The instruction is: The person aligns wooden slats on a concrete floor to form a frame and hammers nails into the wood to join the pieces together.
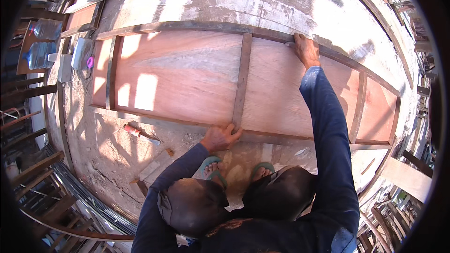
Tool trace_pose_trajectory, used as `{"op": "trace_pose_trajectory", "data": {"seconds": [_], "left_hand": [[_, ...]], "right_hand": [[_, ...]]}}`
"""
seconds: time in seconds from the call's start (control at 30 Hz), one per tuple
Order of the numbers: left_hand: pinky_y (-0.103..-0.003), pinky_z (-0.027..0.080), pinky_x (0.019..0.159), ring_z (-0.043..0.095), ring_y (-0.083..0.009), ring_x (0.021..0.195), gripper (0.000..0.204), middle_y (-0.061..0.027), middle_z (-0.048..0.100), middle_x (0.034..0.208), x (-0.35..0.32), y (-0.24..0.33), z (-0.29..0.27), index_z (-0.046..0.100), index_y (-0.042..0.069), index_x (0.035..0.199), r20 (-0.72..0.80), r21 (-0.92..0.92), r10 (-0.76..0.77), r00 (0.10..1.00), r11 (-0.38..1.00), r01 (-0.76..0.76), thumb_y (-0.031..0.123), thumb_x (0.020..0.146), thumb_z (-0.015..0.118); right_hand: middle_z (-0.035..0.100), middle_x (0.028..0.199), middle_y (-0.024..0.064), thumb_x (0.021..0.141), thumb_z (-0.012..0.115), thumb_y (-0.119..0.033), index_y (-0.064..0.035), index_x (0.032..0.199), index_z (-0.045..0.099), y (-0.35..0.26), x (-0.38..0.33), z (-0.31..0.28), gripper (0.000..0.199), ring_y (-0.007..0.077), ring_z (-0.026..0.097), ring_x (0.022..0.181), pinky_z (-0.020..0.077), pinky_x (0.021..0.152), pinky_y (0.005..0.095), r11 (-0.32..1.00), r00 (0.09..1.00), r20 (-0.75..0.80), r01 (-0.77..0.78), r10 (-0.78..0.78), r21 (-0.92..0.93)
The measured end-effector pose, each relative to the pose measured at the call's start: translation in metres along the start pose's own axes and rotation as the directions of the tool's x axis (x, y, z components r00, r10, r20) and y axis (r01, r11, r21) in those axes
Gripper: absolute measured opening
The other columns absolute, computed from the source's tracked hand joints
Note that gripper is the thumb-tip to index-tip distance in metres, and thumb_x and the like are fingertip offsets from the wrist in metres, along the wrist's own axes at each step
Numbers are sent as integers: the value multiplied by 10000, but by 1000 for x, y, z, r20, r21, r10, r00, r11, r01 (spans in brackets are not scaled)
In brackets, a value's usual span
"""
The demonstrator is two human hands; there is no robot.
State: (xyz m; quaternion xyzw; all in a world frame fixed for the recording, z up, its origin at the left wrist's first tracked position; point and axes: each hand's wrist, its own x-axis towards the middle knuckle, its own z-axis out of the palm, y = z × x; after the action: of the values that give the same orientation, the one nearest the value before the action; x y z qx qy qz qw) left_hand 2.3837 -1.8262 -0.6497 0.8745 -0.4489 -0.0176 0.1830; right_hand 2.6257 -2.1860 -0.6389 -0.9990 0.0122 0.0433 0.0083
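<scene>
A long plywood panel edged and crossed with dark wooden battens lies flat on the ground in front of me. Over its near rail, beside the foot of the middle crosspiece, my left hand is closed, the thumb and forefinger showing on top. Reaching across the board, my right hand grips the far rail right of that crosspiece. A small pale object, too small to name, shows by its fingertips. The undersides of both rails are hidden.
A red-handled tool with a metal end lies on the dirt at the near left. Water bottles and a purple roll sit at the left. Bundled dark rods and stacked timber fill the lower left.
</scene>
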Motion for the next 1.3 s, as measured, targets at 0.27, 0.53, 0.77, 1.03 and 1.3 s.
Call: {"op": "trace_pose_trajectory", "data": {"seconds": [0.27, 0.53, 0.77, 1.03, 1.3], "left_hand": [[-326, 477, 466, 602, -207, 613, 422, -66, 558, 858, 4, 2, -8, 633, 150, 1140, 73, -13, 26, 997, 1000, -26, 286, 742, 668], [-356, 498, 492, 626, -235, 585, 460, -88, 579, 932, -3, -2, -13, 568, 178, 1227, 133, 34, -6, 991, 999, 2, 382, 824, 651], [-367, 498, 513, 621, -257, 608, 516, -86, 572, 885, 1, 4, -5, 550, 222, 1260, 169, 11, 2, 986, 1000, -4, 489, 830, 646], [-389, 508, 537, 647, -264, 656, 464, -106, 572, 904, 4, 5, -1, 555, 163, 1198, 184, 11, 6, 983, 1000, -8, 428, 832, 661], [-394, 513, 540, 648, -271, 662, 502, -104, 575, 888, -3, 3, 3, 536, 145, 1201, 181, 19, -27, 983, 1000, 24, 410, 804, 689]], "right_hand": [[669, 1019, 143, 855, 640, -261, -58, 1016, 560, 8, 3, 23, 271, 388, 670, 844, 542, 720, 486, 997, 995, -65, 70, -71, -23], [345, 1474, 194, 838, 695, -363, -78, 1412, 352, -45, -48, -23, 727, 385, 681, 831, 572, 696, 438, 991, 997, -9, 76, -75, 107], [604, 1013, 79, 817, 698, -394, -107, 1095, 615, -63, -264, -17, 408, 287, 669, 773, 542, 602, 386, 855, 921, -43, 377, -388, 358], [561, 897, 73, 739, 652, -214, -55, 924, 582, -94, -310, 33, 254, 228, 651, 791, 542, 613, 372, 840, 874, -62, 481, -482, 251], [545, 878, 83, 736, 624, -153, -50, 902, 567, -99, -308, 29, 203, 249, 642, 783, 533, 602, 375, 788, 848, -121, 525, -515, 323]]}}
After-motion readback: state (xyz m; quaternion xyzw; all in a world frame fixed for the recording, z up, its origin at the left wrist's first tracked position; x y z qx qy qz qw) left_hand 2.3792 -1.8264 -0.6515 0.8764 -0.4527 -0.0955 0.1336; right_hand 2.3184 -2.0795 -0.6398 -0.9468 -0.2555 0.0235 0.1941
